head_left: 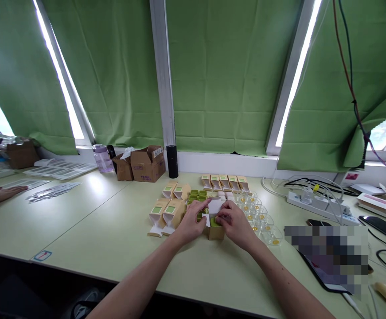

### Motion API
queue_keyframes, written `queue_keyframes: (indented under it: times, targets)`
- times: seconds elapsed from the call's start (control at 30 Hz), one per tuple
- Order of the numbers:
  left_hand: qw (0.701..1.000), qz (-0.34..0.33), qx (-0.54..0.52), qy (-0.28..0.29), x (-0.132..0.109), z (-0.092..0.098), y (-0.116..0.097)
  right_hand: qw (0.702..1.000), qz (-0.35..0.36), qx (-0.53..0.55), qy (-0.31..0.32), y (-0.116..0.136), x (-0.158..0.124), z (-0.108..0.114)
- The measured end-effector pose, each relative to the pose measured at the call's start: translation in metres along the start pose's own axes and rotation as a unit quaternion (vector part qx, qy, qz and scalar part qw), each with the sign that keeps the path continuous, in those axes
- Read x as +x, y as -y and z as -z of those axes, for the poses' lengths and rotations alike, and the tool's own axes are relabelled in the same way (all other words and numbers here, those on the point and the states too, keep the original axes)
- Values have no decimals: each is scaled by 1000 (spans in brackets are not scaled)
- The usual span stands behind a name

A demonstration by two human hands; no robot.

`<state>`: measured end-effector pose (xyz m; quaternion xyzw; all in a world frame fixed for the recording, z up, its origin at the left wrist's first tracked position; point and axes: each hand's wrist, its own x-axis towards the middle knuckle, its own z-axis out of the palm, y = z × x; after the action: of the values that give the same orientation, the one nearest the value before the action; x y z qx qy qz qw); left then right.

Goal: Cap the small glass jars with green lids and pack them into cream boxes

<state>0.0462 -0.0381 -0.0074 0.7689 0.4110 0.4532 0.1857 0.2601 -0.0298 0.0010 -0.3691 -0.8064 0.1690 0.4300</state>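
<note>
A small kraft cardboard box (216,234) stands upright in front of me, its white inner flaps raised. My left hand (194,220) steadies it from the left, thumb and fingers about a side flap. With bent fingers, my right hand (235,220) grips a green round-edged piece (214,222) at the box's mouth; the fingers hide part of it. Behind the hands sit several green pieces (197,194) and pale pink ones (226,195). Clear plastic cups with yellow centres (262,217) stand in rows to the right. More open kraft boxes (169,212) lie to the left.
Further kraft boxes (224,182) line the back. A power strip (322,207) with cables and a tablet (329,266) lie right. Brown cartons (148,164), a black bottle (172,161) and a purple bottle (103,158) stand by the wall. Another person's hands (5,193) rest far left.
</note>
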Motion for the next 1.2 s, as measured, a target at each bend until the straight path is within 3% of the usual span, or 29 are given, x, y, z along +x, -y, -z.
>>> queue_keyframes:
  times: [0.33,0.6,0.73,1.2]
  targets:
    - [1000,4,-11,-1,1,-1,1,1000,8,-3,6,4,0,1]
    - [998,20,-54,8,3,1,2,990,-41,63,-121,-1,-1,7]
    - [996,40,-75,10,4,2,1,983,-79,72,-150,-10,-2,5]
    - [995,45,-91,10,4,-2,1,974,-121,136,-133,-16,-2,-2]
